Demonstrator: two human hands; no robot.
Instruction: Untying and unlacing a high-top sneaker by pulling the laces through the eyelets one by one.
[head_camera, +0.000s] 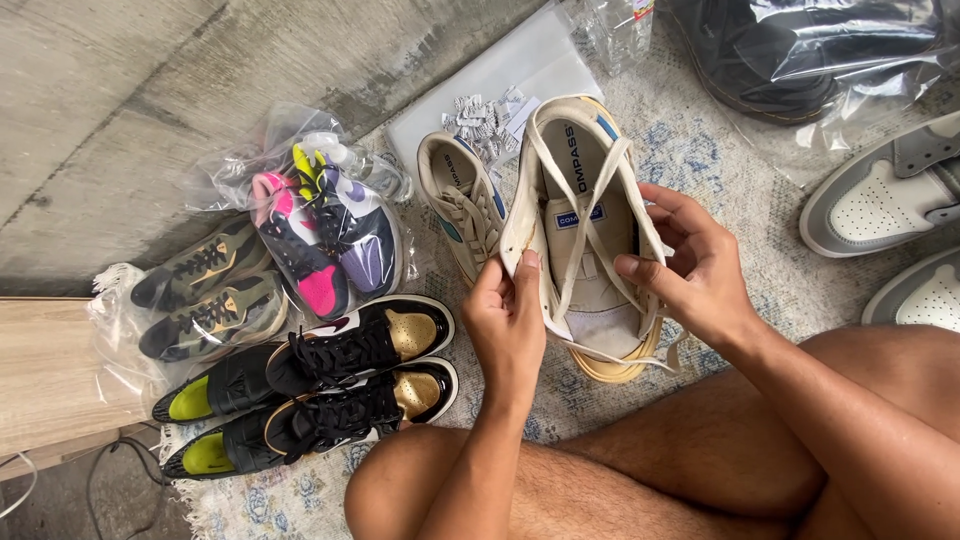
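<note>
Left hand (508, 318) and right hand (690, 265) grip a worn cream sneaker (585, 230), laces loose.

cream sneaker (585, 230) | opening facing up, laces loose | held above rug | matching sneaker (462, 205) beside it

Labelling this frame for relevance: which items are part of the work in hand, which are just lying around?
In hand:
- cream sneaker, held by left hand and right hand
- its matching sneaker beside it

Lying about:
- black-and-gold sneakers
- bagged pink-and-purple shoes
- olive sneakers
- grey-and-white sneakers
- patterned rug
</note>
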